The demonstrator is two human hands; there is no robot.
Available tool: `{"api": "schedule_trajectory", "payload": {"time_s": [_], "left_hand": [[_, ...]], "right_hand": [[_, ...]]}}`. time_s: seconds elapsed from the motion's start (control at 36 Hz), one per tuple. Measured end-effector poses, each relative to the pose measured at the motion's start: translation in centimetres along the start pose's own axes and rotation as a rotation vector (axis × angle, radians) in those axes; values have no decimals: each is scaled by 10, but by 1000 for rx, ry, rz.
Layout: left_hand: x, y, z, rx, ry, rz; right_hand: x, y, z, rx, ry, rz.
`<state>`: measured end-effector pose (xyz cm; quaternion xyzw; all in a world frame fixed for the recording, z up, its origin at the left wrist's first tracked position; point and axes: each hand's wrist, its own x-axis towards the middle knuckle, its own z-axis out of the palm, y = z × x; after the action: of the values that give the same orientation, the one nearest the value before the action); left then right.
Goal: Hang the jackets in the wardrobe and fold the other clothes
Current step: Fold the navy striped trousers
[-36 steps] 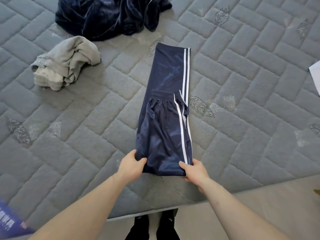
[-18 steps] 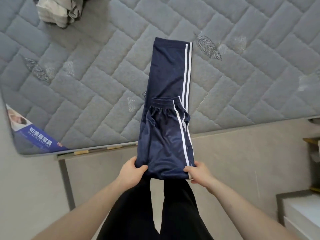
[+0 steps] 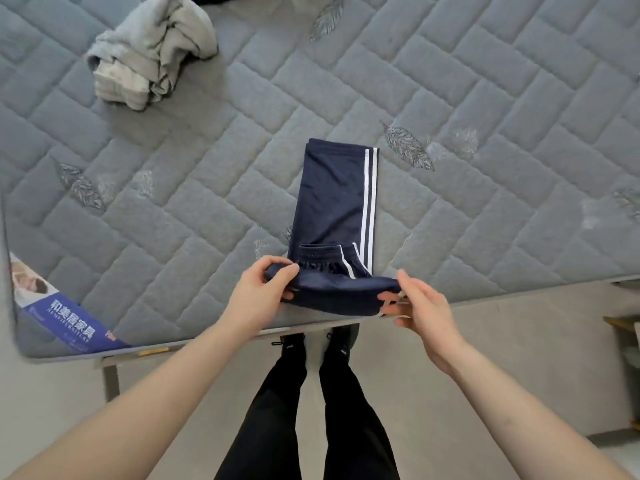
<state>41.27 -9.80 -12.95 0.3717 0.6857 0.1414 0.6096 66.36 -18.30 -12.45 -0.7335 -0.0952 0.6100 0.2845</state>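
Observation:
Navy track pants (image 3: 334, 202) with white side stripes lie folded lengthwise near the front edge of the grey quilted mattress (image 3: 485, 98). Their near end is lifted and turned up over the waistband. My left hand (image 3: 258, 296) grips the left corner of that lifted fold, thumb on top. At the right corner, my right hand (image 3: 420, 306) pinches the fabric between thumb and fingertips. A crumpled grey garment (image 3: 152, 50) sits at the back left of the mattress.
A blue label (image 3: 69, 327) marks the mattress's front left corner. Below the edge are my dark-trousered legs and shoes (image 3: 311, 393) on a pale floor. A low wooden shelf (image 3: 627, 368) stands at the right edge.
The near end of the pants, which hung over the mattress edge, has been lifted and carried forward over the waistband. Both hands moved up and away from me with it.

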Motion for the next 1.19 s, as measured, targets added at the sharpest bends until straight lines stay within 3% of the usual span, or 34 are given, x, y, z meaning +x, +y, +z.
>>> {"api": "schedule_trajectory", "payload": {"time_s": [0.19,0.53,0.67,0.78,0.89,0.97,1.06,1.19], "left_hand": [[77,79,-10,42,-89,36],[183,138,11,77,20,53],[201,97,18,371,75,18],[198,48,19,383,83,-156],[183,11,29,199,-33,-330],[175,-4,43,111,-85,-336],[173,-10,54,54,-65,-364],[141,-25,72,-87,-12,-428]], "right_hand": [[52,-90,1,27,-30,-69],[158,-178,31,7,76,-124],[173,-139,39,-158,151,-97],[156,-70,40,-253,259,-28],[136,-7,46,-24,243,236],[128,12,58,174,119,394],[134,16,68,393,75,388],[147,15,66,510,303,239]]}}
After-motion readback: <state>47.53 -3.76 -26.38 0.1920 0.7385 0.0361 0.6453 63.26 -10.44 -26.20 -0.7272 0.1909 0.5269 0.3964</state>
